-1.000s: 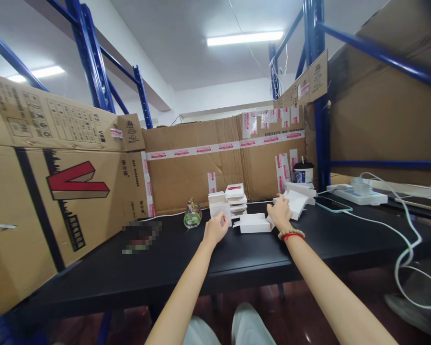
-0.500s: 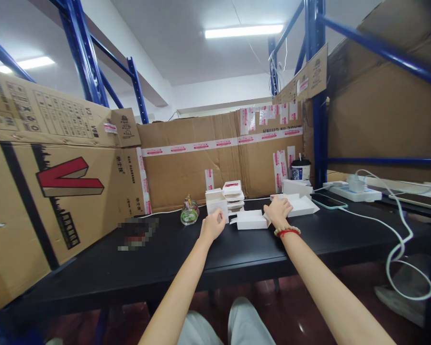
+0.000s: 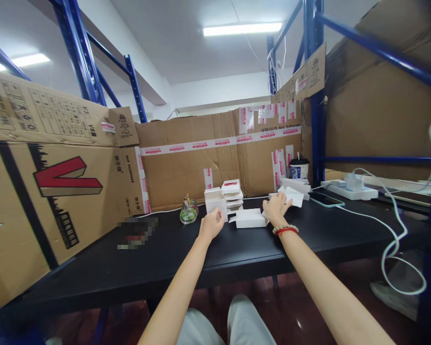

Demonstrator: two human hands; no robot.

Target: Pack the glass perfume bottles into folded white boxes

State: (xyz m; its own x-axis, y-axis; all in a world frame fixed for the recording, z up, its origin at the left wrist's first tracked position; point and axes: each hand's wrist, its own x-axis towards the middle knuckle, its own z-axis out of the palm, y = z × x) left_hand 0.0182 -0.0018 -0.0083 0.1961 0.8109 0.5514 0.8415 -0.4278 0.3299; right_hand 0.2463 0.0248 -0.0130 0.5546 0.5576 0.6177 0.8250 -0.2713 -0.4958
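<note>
My left hand [image 3: 211, 224] is closed, fingers curled, just in front of an upright white box [image 3: 212, 196]; anything between the fingers is hidden. Further right, my right hand [image 3: 275, 210], with a beaded bracelet at the wrist, grips a thin white open carton [image 3: 293, 195], its panel tilted up. The fingertips are partly hidden behind the hand. Between the hands a small white box [image 3: 250, 218] lies on the black table with its end flaps open. Behind it stands a stack of small white boxes [image 3: 232, 195].
Green glass bottles [image 3: 189, 212] stand left of the boxes. To the right are a phone [image 3: 326, 199] on a cable, a white power strip [image 3: 359, 191] and a lidded cup [image 3: 299, 168]. Large cardboard sheets [image 3: 187, 167] wall the table's back and left. A blurred patch covers something on the left.
My right hand has tilted up the white carton, which lay flatter and wider before. My left hand has hardly moved. The view has shifted slightly.
</note>
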